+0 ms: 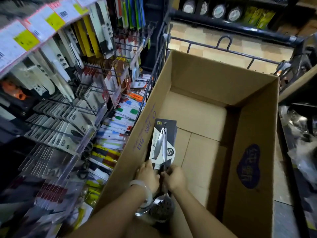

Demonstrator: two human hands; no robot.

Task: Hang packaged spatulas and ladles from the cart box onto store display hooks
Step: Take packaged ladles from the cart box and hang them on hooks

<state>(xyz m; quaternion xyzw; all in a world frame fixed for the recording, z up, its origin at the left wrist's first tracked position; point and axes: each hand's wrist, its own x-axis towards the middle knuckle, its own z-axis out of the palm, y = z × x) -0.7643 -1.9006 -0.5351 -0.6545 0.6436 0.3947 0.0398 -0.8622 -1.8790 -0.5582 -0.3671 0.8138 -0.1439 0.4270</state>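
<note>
— What was in the box on the cart?

— It was plain brown corrugated cardboard, flaps up, with purple print on its side walls. A stack of packaged utensils lay against its left wall. The top card was stiff and flat, grey, white and black, with a shiny steel handle strapped along it.

— Which way did the stack lie?

— Lengthwise along the box wall. The hang-hole end of the cards pointed away from the person, and the bowls pointed back toward them. A round, perforated steel skimmer head showed at the near end, glossy and dished, beside another rounded steel bowl partly hidden under the wrist.

— And the hands?

— Both were down in the box at the near edge of the cards. The left hand, with a pale smooth bangle on its wrist, had its fingers curled in a grip on the left side of the stack. The right hand was curled on the handles just beside it, knuckles nearly touching the left.

— What stood to the left?

— A display rack of thin dark wire hooks, crowded with carded knives and peelers, with price tags in white and yellow along the top rail.
</note>
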